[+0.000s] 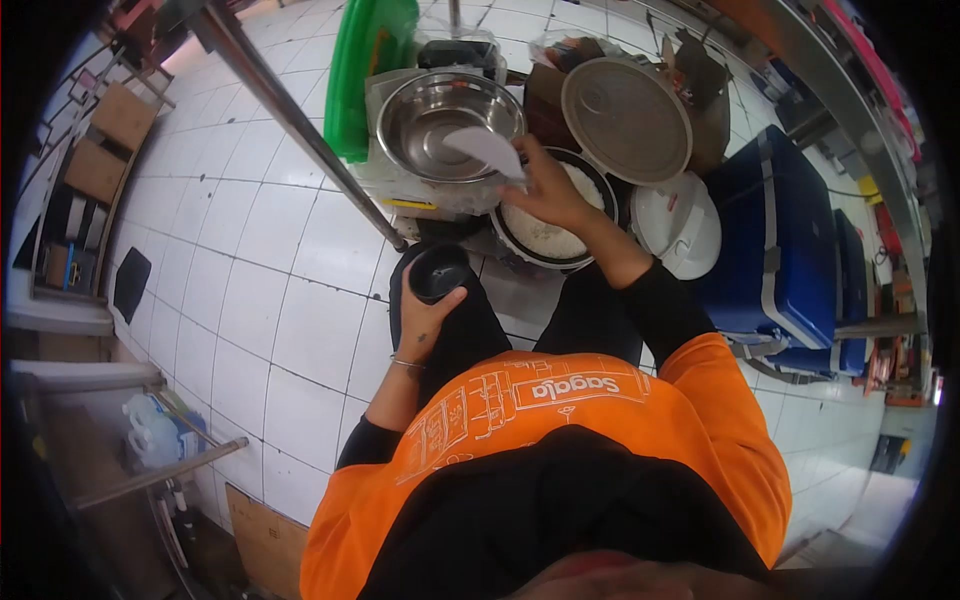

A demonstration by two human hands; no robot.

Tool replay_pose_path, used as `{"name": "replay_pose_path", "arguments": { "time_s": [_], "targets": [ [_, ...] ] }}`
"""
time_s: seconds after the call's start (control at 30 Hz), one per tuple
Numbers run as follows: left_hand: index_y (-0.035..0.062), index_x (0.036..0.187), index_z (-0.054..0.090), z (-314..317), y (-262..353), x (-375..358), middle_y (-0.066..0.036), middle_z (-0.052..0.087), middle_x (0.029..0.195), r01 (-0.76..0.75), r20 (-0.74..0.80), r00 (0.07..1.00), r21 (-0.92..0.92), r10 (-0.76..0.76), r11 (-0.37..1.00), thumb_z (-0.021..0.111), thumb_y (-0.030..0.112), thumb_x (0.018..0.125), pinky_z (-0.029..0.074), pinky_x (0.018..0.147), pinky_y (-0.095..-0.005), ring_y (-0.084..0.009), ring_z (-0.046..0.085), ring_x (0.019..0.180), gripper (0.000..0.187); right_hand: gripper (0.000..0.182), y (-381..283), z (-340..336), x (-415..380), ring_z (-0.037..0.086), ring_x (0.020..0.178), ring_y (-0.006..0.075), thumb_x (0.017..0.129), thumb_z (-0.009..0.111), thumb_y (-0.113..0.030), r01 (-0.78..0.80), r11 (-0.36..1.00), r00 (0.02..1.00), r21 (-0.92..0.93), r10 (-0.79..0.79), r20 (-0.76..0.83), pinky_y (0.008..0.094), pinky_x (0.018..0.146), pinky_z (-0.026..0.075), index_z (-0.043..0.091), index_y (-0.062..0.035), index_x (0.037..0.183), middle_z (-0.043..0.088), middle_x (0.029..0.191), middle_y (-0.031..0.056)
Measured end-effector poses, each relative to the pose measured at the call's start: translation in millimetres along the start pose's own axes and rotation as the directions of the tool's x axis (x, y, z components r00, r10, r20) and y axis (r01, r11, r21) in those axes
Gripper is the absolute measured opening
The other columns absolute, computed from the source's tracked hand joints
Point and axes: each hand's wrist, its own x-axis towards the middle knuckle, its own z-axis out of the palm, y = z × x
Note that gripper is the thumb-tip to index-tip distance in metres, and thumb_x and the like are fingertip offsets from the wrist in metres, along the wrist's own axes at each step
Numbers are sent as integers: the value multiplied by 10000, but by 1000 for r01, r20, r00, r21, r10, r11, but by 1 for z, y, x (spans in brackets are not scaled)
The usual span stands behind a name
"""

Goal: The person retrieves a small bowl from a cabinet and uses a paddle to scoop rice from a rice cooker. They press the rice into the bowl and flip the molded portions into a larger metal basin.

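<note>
My left hand [420, 325] is wrapped round a small black bowl [440, 272], held above my left thigh with its opening facing up. My right hand [548, 190] grips a white rice paddle [482, 149], whose blade points left over the rim of a steel basin [400, 150]. The paddle is slightly blurred. Beneath my right forearm stands a round pot with white rice [545, 237] in it. The basin's visible inside shows bare, shiny metal.
A white lid [677, 226] leans right of the rice pot, with a large round grey lid [627, 120] behind. Blue cooler boxes [770, 240] stand at right. A green plastic panel [355, 80] and a metal table leg [290, 115] are on the left, over white floor tiles [310, 310].
</note>
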Motion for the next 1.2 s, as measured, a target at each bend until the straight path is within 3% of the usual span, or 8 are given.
{"name": "replay_pose_path", "arguments": {
  "time_s": [0.03,0.07,0.17,0.3,0.33,0.37,0.57,1.2],
  "targets": [
    [1,1277,402,6,-3,2,-102,530,1193,4,16,1000,3,-5,1000,795,147,735,415,971,-300,-169,521,1097,685,504,-9,-12,-1,597,826,208,805,660,-204,-1,997,999,83,4,-39,300,639,484,460,-54,1243,578,1022,130],
    [4,1284,402,13,-7,4,-97,530,1199,68,59,996,-94,-62,993,795,148,735,409,978,-300,-168,519,1103,690,426,-19,-37,-10,583,781,161,851,576,-179,-465,824,885,324,419,205,290,667,473,446,-40,1232,568,957,108],
    [11,1291,415,23,-24,14,-84,533,1204,164,134,981,-215,-137,963,794,175,740,393,991,-297,-166,506,1124,689,394,-7,-80,-32,570,750,123,883,564,-253,-522,771,853,364,472,222,285,722,466,478,-29,1195,576,898,83],
    [22,1318,411,27,-60,34,-76,521,1228,198,229,966,-348,-122,916,752,294,781,340,1030,-307,-174,468,1171,692,338,39,-107,-69,620,787,181,879,585,-302,-477,868,869,135,444,218,322,722,490,547,-33,1080,640,887,94],
    [25,1327,406,29,-62,39,-75,516,1237,208,264,958,-377,-110,903,735,333,792,319,1044,-311,-178,455,1185,700,348,50,-104,-80,636,820,213,878,577,-339,-439,882,866,-170,466,182,351,735,494,588,-43,1062,655,922,111],
    [25,1327,406,33,-64,43,-75,516,1237,209,265,958,-377,-111,902,735,333,792,319,1044,-311,-178,455,1185,700,367,62,-101,-89,651,854,245,878,570,-376,-370,809,868,-457,477,140,379,748,498,630,-54,1044,669,956,128],
    [38,1349,393,46,-63,64,-81,492,1273,269,364,923,-374,-126,888,718,363,802,289,1061,-320,-187,429,1216,714,338,64,-64,-49,649,924,268,851,548,-395,-349,542,736,-764,664,135,535,932,349,688,-127,1003,690,947,85],
    [41,1318,410,51,-54,67,-85,525,1220,258,387,906,-179,-173,949,761,344,737,338,1025,-318,-190,469,1171,743,252,118,-25,-22,598,999,278,825,600,-370,-215,767,754,-604,524,396,524,927,308,721,-191,955,678,978,77]
  ]
}}
